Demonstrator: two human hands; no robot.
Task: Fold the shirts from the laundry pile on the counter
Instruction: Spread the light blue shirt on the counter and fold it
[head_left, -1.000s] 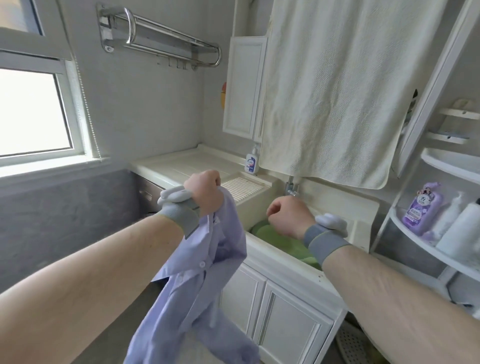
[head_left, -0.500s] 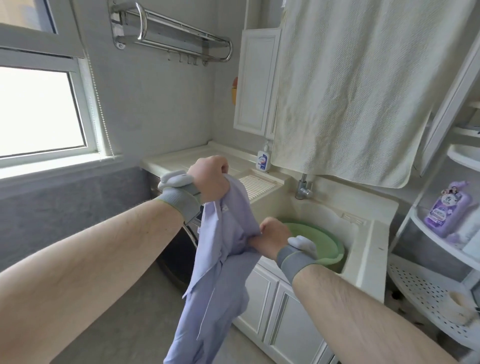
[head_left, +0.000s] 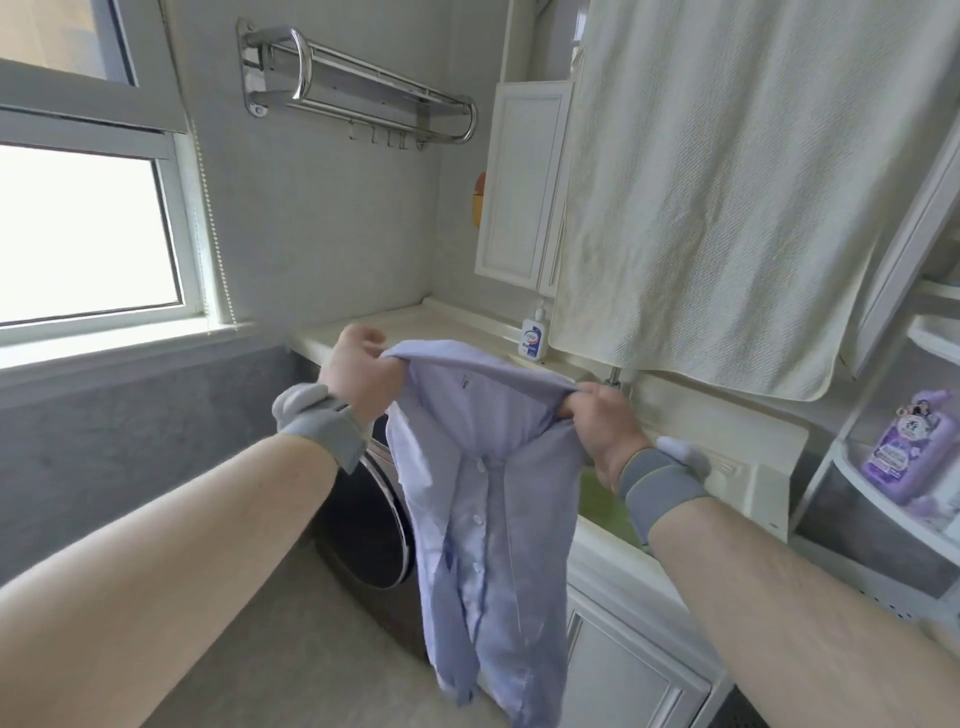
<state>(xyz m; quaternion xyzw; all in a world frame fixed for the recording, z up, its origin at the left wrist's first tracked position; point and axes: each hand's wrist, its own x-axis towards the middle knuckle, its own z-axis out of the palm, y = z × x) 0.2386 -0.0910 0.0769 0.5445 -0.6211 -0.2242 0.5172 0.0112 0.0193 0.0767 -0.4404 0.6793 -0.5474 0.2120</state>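
The left hand has its fingers curled tight round a bunched fold at the top of the lilac shirt, at the shoulder by the collar. The right hand pinches the opposite shoulder in the same way, thumb and fingers closed on the cloth. Both wrists wear grey bands. The two hands are held apart, so the upper edge of the shirt is stretched between them. The collar opening and a small label inside the neck face the camera.

From that edge the shirt hangs free in the air, buttoned down the front with white buttons showing, and its lower part is creased and drooping toward the floor. It touches nothing but the hands.

Behind the shirt, to its left, is the dark round door of a washing machine. Above that, behind the shirt's top edge, runs the pale tabletop. A white pump bottle stands there just past the shirt's right shoulder. To the right of the shirt, a green basin shows in part below the right hand, set in a sink. White cupboard doors sit beneath it.

A large cream towel hangs above the shirt on the right. A metal rack is fixed to the wall up on the left, beside a window. A purple bottle stands on a shelf far to the right of the shirt.
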